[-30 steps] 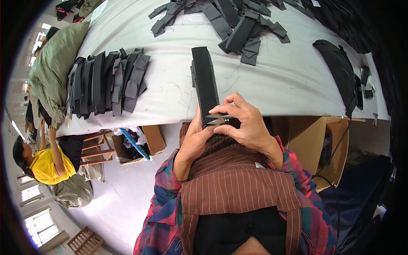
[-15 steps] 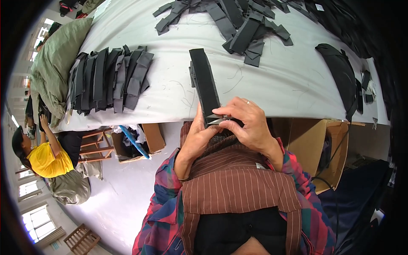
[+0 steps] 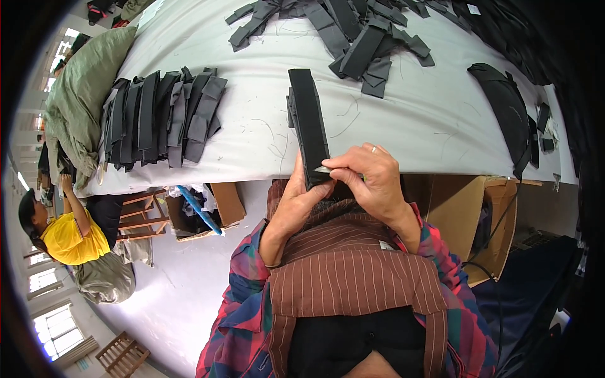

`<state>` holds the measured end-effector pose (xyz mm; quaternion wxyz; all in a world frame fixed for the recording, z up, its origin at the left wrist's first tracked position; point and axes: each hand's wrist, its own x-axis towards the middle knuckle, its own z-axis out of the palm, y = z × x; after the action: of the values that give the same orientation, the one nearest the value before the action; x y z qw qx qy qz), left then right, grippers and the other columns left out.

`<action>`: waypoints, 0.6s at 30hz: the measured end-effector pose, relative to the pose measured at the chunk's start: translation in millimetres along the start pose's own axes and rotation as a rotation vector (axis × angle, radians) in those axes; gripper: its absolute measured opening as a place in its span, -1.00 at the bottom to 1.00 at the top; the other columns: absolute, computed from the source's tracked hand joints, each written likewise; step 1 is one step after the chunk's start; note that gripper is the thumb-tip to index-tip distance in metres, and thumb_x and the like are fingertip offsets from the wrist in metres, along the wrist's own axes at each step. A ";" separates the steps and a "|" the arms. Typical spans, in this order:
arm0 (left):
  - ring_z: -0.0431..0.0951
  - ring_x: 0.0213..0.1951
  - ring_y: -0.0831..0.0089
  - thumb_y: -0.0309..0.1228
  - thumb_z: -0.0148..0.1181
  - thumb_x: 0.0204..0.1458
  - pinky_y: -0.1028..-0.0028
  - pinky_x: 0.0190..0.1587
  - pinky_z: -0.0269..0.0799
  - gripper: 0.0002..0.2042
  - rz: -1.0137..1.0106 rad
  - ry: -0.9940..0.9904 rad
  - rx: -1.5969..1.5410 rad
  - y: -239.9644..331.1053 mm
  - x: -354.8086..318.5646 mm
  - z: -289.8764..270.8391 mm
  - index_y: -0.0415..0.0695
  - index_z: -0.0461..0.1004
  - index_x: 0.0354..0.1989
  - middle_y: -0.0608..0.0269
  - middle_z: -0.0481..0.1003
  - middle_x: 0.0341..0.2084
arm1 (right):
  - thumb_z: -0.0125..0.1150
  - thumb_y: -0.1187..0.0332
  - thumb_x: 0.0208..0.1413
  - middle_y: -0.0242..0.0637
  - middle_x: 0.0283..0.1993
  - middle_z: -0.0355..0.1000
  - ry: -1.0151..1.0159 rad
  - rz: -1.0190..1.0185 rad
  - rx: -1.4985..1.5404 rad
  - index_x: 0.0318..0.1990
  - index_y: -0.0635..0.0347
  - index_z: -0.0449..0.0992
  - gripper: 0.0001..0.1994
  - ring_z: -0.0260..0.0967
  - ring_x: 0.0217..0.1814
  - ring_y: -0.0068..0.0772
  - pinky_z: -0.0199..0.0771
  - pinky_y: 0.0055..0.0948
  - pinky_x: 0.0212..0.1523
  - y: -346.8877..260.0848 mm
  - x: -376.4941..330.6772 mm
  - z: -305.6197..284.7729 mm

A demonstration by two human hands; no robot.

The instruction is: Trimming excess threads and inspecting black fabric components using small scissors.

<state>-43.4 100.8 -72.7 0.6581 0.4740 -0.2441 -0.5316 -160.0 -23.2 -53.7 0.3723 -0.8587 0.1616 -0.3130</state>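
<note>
My left hand [image 3: 296, 200] is closed round the near end of a black fabric strip [image 3: 307, 120]. The strip points away from me over the table edge, with more dark layers showing along its left side. My right hand [image 3: 370, 176] pinches a small pair of thread snips [image 3: 322, 169]. Their pale metal tips lie against the strip near its lower end; the rest of the snips is hidden in my fingers.
A row of dark strips [image 3: 148, 120] lies on the white-covered table [image 3: 252, 132] at left. A loose heap of strips [image 3: 362, 47] is at the far side, and a black curved fabric piece [image 3: 501, 110] at right. Cardboard boxes [image 3: 454, 208] stand below. A person in yellow [image 3: 69, 236] works at left.
The strip has turned a little more upright and shifted slightly right. The snips' blades, spread apart before, now show as one closed tip on the strip.
</note>
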 end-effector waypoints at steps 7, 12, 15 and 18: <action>0.33 -0.31 0.54 -0.49 -0.03 0.08 0.55 -0.26 0.29 -0.48 -0.052 0.025 0.027 2.6 -0.3 -1.8 -0.15 0.03 0.25 0.25 0.33 -0.26 | 0.38 0.33 -0.20 -0.35 -0.29 0.36 -0.051 0.014 0.093 -0.17 0.01 0.54 -0.66 0.34 -0.35 -0.32 0.32 -0.37 -0.31 -0.7 -1.0 -1.1; 0.36 -0.30 0.47 -0.35 -0.12 0.13 0.51 -0.21 0.30 -0.57 -0.023 -0.056 -0.201 -0.6 -1.5 -5.2 -0.22 0.12 0.18 0.20 0.37 -0.28 | 0.30 0.49 -0.25 -0.36 -0.26 0.35 -0.062 0.067 0.138 -0.23 0.05 0.54 -0.69 0.41 -0.37 -0.31 0.37 -0.39 -0.37 2.0 -1.4 4.4; 0.36 -0.32 0.45 -0.17 -0.21 0.23 0.50 -0.23 0.29 -0.59 -0.034 -0.055 -0.207 -0.9 -2.4 -4.5 -0.22 0.21 0.10 0.20 0.38 -0.31 | 0.22 0.61 -0.22 -0.31 -0.23 0.38 -0.070 0.126 0.198 -0.26 0.13 0.52 -0.72 0.46 -0.33 -0.31 0.43 -0.43 -0.34 -0.5 1.8 1.7; 0.36 -0.38 0.47 0.09 -0.28 0.24 0.51 -0.31 0.29 -0.46 -0.131 -0.097 -0.277 -5.7 0.2 -11.2 -0.20 0.28 0.01 0.22 0.39 -0.31 | 0.15 0.67 -0.16 -0.25 -0.20 0.44 -0.033 0.111 0.203 -0.28 0.23 0.47 -0.76 0.48 -0.30 -0.32 0.45 -0.49 -0.30 3.8 5.6 5.4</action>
<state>-36.7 104.8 -82.6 0.6686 0.3673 -0.1683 -0.6243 -152.4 -25.7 -57.1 0.4766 -0.8113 0.1704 -0.2925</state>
